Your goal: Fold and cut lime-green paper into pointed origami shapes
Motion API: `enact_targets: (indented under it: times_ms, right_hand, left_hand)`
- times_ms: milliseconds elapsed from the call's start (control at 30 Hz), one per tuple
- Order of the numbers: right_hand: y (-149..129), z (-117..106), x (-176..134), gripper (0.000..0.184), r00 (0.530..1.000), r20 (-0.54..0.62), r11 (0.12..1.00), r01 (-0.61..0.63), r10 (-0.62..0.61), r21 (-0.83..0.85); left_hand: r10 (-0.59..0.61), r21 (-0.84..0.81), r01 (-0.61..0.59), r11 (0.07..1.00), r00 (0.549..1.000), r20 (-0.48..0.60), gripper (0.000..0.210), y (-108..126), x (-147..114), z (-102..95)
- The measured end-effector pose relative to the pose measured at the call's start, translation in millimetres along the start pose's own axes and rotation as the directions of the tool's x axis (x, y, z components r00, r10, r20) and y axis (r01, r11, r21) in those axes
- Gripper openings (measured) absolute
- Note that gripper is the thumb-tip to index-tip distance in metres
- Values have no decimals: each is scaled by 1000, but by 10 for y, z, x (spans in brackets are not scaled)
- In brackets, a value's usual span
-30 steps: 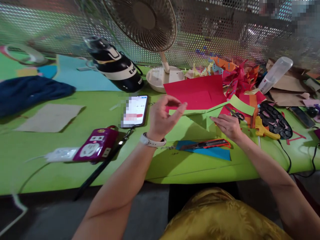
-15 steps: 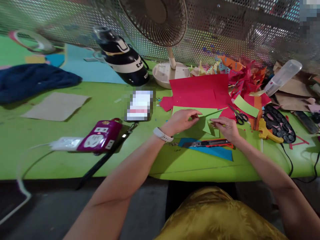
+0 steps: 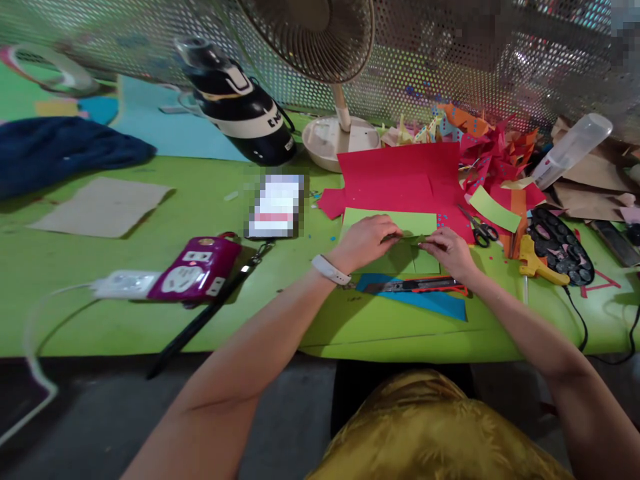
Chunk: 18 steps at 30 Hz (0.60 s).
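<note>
Bottle (image 3: 247, 123): white band with dark letters, "EN" first, the rest unclear
Phone (image 3: 275, 207): screen blurred, unreadable
Green paper (image 3: 420, 223): on the counter (image 3: 115, 333), under both hands, just in front of the red paper (image 3: 385, 180); long axis left to right
Left hand (image 3: 365, 241): grip pinching a green edge
Right hand (image 3: 454, 255): grip pinching the same edge, just beside
Cutter (image 3: 425, 286): on blue paper (image 3: 440, 307), lying left to right
</note>
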State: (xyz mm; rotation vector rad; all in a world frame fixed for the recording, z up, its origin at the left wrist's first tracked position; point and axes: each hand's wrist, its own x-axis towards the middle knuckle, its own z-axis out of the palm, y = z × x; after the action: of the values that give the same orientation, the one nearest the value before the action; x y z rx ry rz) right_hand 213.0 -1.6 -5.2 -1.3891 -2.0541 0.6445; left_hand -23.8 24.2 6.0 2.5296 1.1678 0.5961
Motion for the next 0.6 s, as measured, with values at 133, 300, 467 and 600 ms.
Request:
enact_targets:
  times_ms: [133, 300, 467, 600]
  right_hand:
    - [-11, 13, 28, 18, 993, -25, 988, -111, 114, 112]
    - [-47, 13, 39, 16, 989, -1, 979, -145, 147, 142]
    - [-106, -9, 84, 15, 976, 46, 963, -216, 211, 163]
    - [-200, -18, 143, 15, 969, 82, 967, -241, 235, 82]
  left_hand:
    - [4, 23, -4, 1000, 1000, 3, 20, 11, 1, -6]
    - [2, 79, -3, 997, 1000, 8, 20, 35, 1, -10]
    - [-3, 96, 1, 995, 1000, 18, 20, 48, 3, -1]
    - [-8, 93, 6, 996, 1000, 17, 20, 65, 11, 1]
